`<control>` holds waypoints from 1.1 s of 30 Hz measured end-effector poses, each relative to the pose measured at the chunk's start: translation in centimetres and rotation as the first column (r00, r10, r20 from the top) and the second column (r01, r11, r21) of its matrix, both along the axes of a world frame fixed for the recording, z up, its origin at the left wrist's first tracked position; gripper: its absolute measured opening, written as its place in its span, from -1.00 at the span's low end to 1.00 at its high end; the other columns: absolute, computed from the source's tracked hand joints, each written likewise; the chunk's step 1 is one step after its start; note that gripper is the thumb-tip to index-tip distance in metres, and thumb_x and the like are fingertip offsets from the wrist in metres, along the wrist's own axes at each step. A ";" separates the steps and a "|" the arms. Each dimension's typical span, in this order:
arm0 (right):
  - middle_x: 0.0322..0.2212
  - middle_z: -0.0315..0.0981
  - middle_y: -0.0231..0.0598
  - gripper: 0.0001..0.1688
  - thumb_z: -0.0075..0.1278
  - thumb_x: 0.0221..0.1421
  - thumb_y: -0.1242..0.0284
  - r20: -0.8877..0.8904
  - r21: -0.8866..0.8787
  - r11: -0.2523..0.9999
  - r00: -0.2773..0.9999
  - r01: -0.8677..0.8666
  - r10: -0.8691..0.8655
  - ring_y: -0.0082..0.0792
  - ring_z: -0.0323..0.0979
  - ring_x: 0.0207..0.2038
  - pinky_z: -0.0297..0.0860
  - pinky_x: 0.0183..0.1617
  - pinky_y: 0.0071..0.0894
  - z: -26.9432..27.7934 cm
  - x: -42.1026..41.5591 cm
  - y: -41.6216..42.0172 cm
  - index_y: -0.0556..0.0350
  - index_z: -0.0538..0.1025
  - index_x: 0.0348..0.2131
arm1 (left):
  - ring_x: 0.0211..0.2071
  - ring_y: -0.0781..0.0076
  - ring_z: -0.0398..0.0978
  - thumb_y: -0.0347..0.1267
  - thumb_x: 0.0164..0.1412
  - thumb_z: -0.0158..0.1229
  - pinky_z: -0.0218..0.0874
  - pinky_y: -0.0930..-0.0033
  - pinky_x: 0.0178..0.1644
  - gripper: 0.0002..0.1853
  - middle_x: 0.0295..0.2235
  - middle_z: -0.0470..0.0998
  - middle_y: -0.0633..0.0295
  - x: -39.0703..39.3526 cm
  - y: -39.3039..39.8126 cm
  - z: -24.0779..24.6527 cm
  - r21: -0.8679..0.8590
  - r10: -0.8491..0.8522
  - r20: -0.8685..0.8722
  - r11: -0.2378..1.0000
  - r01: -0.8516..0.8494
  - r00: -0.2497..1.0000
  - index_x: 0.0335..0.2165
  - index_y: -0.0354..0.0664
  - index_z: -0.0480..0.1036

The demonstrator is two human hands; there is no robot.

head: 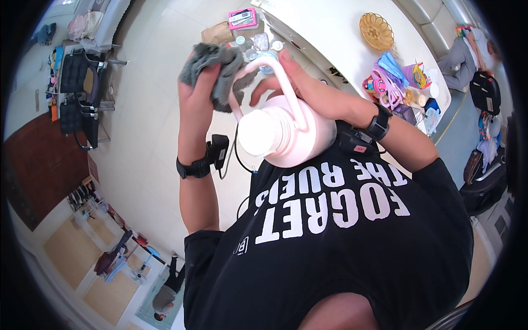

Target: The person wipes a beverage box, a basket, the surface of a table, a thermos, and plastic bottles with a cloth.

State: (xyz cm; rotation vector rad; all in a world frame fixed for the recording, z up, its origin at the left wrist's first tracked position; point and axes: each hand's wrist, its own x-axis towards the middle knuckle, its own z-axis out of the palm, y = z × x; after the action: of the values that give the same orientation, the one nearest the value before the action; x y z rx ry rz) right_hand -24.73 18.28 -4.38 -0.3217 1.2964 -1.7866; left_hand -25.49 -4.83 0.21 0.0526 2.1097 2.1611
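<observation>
A pale pink bottle [305, 123] with a white screw cap [258, 133] and a looped pink carrying handle [288, 93] is tilted in front of my chest, its cap towards the lower left. My right hand [317, 93] grips it near the handle, thumb raised beside the loop and fingers reaching behind it. Bunched in my left hand [200, 88] is a fluffy grey cloth [220, 70], pressed against the left side of the handle. Part of the cloth shows through the loop. The bottle's base is hidden from view.
A white table [330, 24] bears a wicker basket [376, 31] and a colourful pile [387, 82]. Past my hands are a pink box [242, 18], a brown paper bag [216, 33] and several cups. Black chairs [80, 74] stand left. People appear far right and lower left.
</observation>
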 end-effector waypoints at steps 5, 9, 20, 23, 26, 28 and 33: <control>-0.16 0.59 -0.16 0.02 -0.46 0.33 -0.32 0.249 0.147 0.989 0.967 0.010 -0.047 -0.51 0.52 -0.14 0.41 0.04 -0.52 0.2 0.1 0.6 0.27 0.57 -0.07 | -0.05 0.36 0.44 -0.15 0.33 0.04 0.28 0.28 0.10 -0.55 -0.14 0.47 0.16 1.6 -2.4 1.7 0.092 -0.028 -0.168 0.995 0.043 0.985 -0.01 -0.31 0.36; -0.14 0.58 -0.20 -0.10 -0.25 0.32 -0.27 0.335 0.048 0.998 0.942 -0.027 0.009 -0.52 0.51 -0.12 0.40 0.02 -0.54 -0.8 -0.2 0.7 0.25 0.57 -0.03 | -0.33 0.42 0.46 -0.22 0.03 0.28 0.28 0.42 -0.19 -0.62 -0.36 0.53 0.11 3.7 -0.8 5.2 -0.085 -0.101 -0.112 0.992 0.092 0.989 -0.30 -0.33 0.43; 0.20 0.32 -0.11 -0.26 -0.28 0.43 -0.01 0.062 -0.095 0.976 0.978 -0.195 0.201 -0.36 0.25 0.21 0.17 0.31 -0.34 -2.8 0.1 -0.7 0.26 0.35 0.22 | -0.35 0.26 0.52 -0.43 -0.15 0.28 0.33 0.32 -0.22 -0.65 -0.30 0.56 0.10 -2.9 2.4 10.6 -0.434 -0.776 0.036 0.556 0.709 0.630 -0.27 -0.28 0.61; 0.18 0.35 -0.28 -0.43 -0.14 0.39 0.19 -0.227 -0.300 0.899 0.939 -0.319 0.257 -0.47 0.27 0.17 0.18 0.28 -0.36 -5.8 0.1 -0.1 0.10 0.36 0.24 | -0.29 0.18 0.54 -0.41 -0.13 0.30 0.34 0.29 -0.15 -0.64 -0.25 0.57 0.08 -2.9 3.7 8.7 -0.373 -0.876 0.255 0.302 0.877 0.410 -0.26 -0.32 0.61; 0.12 0.41 -0.36 -0.48 -0.07 0.35 0.22 0.204 -0.135 0.943 0.923 -0.304 0.326 -0.58 0.31 0.11 0.23 0.20 -0.46 -5.6 0.4 -1.4 0.11 0.41 0.17 | -0.29 0.14 0.51 -0.50 -0.17 0.32 0.33 0.27 -0.16 -0.65 -0.26 0.57 0.11 -3.2 5.0 6.9 -0.459 -0.955 0.139 0.174 0.871 0.263 -0.27 -0.29 0.61; 0.09 0.43 -0.41 -0.50 -0.05 0.34 0.21 0.260 -0.124 0.955 0.920 -0.270 0.294 -0.61 0.33 0.09 0.24 0.16 -0.51 -2.9 0.7 -0.1 0.10 0.44 0.13 | -0.29 0.11 0.48 -0.49 -0.20 0.33 0.32 0.25 -0.16 -0.64 -0.28 0.56 0.13 -3.2 5.6 6.1 -0.381 -0.956 0.193 0.135 0.915 0.222 -0.28 -0.28 0.61; 0.05 0.44 -0.42 -0.50 -0.07 0.35 0.17 0.211 -0.228 0.928 0.916 -0.294 0.341 -0.59 0.34 0.04 0.27 0.12 -0.50 -5.0 0.8 -1.1 0.12 0.46 0.09 | -0.31 0.10 0.44 -0.46 -0.24 0.34 0.30 0.23 -0.20 -0.64 -0.34 0.52 0.16 -3.2 6.1 5.9 -0.369 -0.964 0.184 0.111 0.923 0.190 -0.32 -0.25 0.59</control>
State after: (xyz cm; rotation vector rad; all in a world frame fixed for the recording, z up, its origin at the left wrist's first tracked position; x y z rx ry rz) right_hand -23.95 17.13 -9.36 -0.3802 0.8429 -1.6127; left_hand -28.64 1.30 6.08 1.1757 1.6120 0.8572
